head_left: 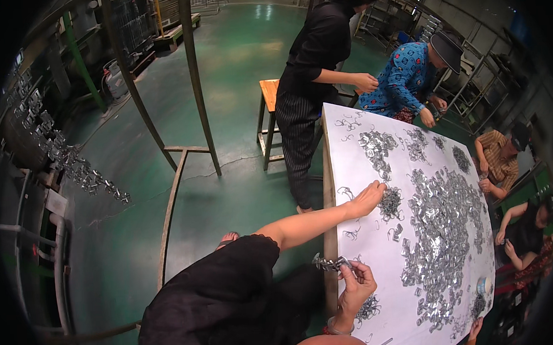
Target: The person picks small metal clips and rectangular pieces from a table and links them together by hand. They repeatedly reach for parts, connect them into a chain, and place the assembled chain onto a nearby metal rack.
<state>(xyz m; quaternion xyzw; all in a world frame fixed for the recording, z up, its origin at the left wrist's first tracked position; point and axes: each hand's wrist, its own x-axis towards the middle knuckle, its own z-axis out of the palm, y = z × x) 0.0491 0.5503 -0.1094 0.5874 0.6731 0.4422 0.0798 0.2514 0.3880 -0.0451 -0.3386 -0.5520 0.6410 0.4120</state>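
Note:
My left hand (367,199) reaches over the near left edge of the white-topped table (369,236). Its fingers are pinched together at a small pile of dark wire hooks (390,206); whatever they hold is too small to make out. Closer to me, my right hand (357,285), with a bracelet at the wrist, grips a short chain of shiny metal clips (331,264) that sticks out past the table edge. Loose wire hooks (351,234) lie near the edge between my hands. A wide heap of flat shiny metal clips (442,233) covers the table's middle.
Co-workers stand or sit round the table: a person in black (320,47), one in a blue patterned shirt (402,74), and others along the right. A wooden stool (269,96) and a metal frame (189,148) stand left. Linked clips (72,160) hang far left. A small tub (484,285) sits right.

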